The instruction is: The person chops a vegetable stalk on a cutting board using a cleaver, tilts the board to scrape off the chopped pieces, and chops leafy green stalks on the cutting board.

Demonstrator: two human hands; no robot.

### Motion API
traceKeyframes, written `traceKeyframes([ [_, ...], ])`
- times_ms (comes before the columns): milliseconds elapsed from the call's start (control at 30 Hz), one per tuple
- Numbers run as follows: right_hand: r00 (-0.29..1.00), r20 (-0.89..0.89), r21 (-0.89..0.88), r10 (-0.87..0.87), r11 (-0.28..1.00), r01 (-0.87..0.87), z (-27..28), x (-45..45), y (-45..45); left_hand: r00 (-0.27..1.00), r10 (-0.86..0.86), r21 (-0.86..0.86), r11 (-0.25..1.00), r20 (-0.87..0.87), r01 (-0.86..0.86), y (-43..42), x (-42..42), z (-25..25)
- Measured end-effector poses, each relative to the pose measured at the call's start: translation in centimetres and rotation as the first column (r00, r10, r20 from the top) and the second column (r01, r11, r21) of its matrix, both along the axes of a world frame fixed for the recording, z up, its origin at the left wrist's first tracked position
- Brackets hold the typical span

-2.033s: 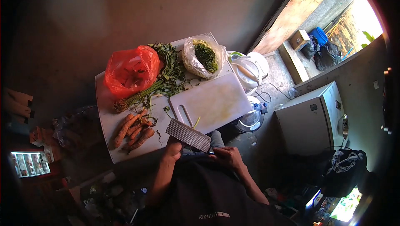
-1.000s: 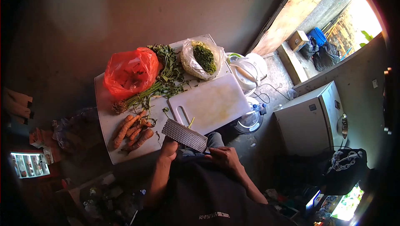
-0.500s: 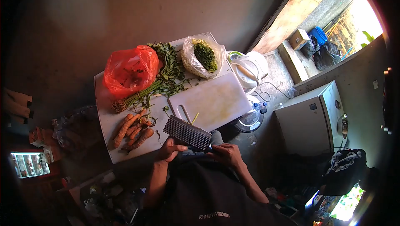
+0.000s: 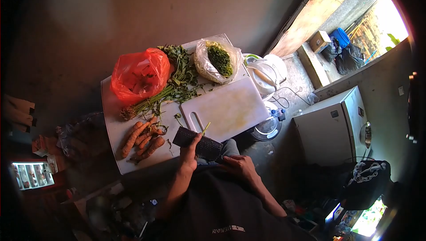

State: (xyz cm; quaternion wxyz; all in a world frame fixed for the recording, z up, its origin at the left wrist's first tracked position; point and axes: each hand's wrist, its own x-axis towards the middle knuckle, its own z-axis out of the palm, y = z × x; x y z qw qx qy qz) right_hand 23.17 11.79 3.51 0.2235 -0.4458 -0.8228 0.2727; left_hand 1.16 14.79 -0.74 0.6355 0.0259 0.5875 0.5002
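Note:
A dark cleaver (image 4: 209, 149) with a dimpled rectangular blade is held low, over the near edge of the white cutting board (image 4: 226, 108). My right hand (image 4: 241, 165) is closed around its handle at the right end. Across the blade's face, toward its left half, lies my left hand (image 4: 190, 156), with a digit stretched over it and the rest partly hidden. A short green stem (image 4: 206, 128) shows just beyond the blade. Several unpeeled carrots (image 4: 141, 139) are piled left of the blade, and a bunch of leafy green stalks (image 4: 175, 74) lies farther back.
On the white table (image 4: 116, 156) are an open red plastic bag (image 4: 141, 74) and a clear bag of chopped greens (image 4: 219, 61). White appliances (image 4: 262, 77) stand to the right of the table, with a cable on the floor. A small fridge (image 4: 330, 128) is farther right.
My left hand has moved up from the blade's lower edge onto its face. The cleaver has tilted, so its face looks darker. My right hand has stayed at the handle.

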Motion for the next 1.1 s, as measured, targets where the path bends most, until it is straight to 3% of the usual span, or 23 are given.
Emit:
traceKeyframes([
  [100,1.0,-0.002,0.004,-0.013,1.0,0.013,-0.2,0.0,0.1,0.999,-0.022,0.021,1.0,-0.042,0.023,0.0,0.0,0.0],
  [200,0.999,-0.019,0.018,-0.042,0.999,0.042,0.0,0.0,0.2,0.999,-0.023,-0.05,0.998,0.022,0.024,-0.1,-0.1,-1.4],
  [233,0.999,-0.019,0.018,-0.044,0.999,0.044,0.1,0.0,0.2,1.0,-0.023,0.136,0.99,-0.013,0.025,-0.5,0.0,-2.2],
  [300,0.998,0.011,0.01,-0.067,0.998,0.067,0.3,0.0,0.4,0.999,-0.017,0.317,0.948,-0.048,0.032,-0.7,-0.4,-2.9],
  [367,0.996,-0.014,0.015,-0.09,0.996,0.09,0.3,0.0,0.4,0.909,-0.033,0.183,0.982,0.415,-0.048,-0.9,-1.9,-2.6],
  [400,0.993,-0.038,0.019,-0.11,0.994,0.111,0.3,-0.1,0.5,0.909,-0.033,0.183,0.982,0.414,-0.048,-1.0,-2.6,-3.3],
  [467,0.992,-0.039,0.023,-0.118,0.993,0.119,-0.4,0.2,0.4,0.687,-0.134,0.341,0.924,0.714,-0.175,-1.5,-3.6,-5.3],
  [533,0.991,-0.039,0.026,-0.124,0.992,0.125,-0.5,0.3,0.5,0.692,-0.107,0.299,0.94,0.714,-0.163,-1.0,-3.7,-2.6],
  [600,0.984,-0.11,0.029,-0.139,0.989,0.143,-0.2,0.2,0.7,0.871,-0.101,0.215,0.976,0.48,-0.005,-0.4,-3.0,-0.3],
  [633,0.985,-0.11,0.03,-0.136,0.99,0.14,-0.3,0.2,0.7,0.872,-0.099,0.217,0.976,0.48,-0.008,-0.5,-3.0,-0.1],
  [700,0.975,-0.153,0.021,-0.159,0.986,0.164,-0.5,0.3,0.5,0.868,-0.325,0.568,0.821,0.375,0.062,-0.8,-3.2,0.0],
  [833,0.978,-0.14,0.02,-0.153,0.987,0.157,-0.4,0.2,0.4,0.771,-0.425,0.681,0.732,0.475,-0.016,-1.1,-3.8,-2.8],
  [900,0.969,-0.19,0.058,-0.159,0.983,0.173,-1.2,0.3,0.2,0.927,-0.122,0.335,0.942,0.354,-0.004,-0.3,-2.2,1.2],
  [1033,0.972,-0.178,0.049,-0.152,0.985,0.163,-1.2,0.6,0.0,0.952,-0.203,0.467,0.881,0.231,0.075,0.3,-1.6,-1.0],
  [1100,0.971,-0.172,0.041,-0.165,0.984,0.174,-1.1,0.7,-0.1,0.941,-0.313,0.534,0.822,0.133,0.198,0.2,-2.0,-2.1],
])
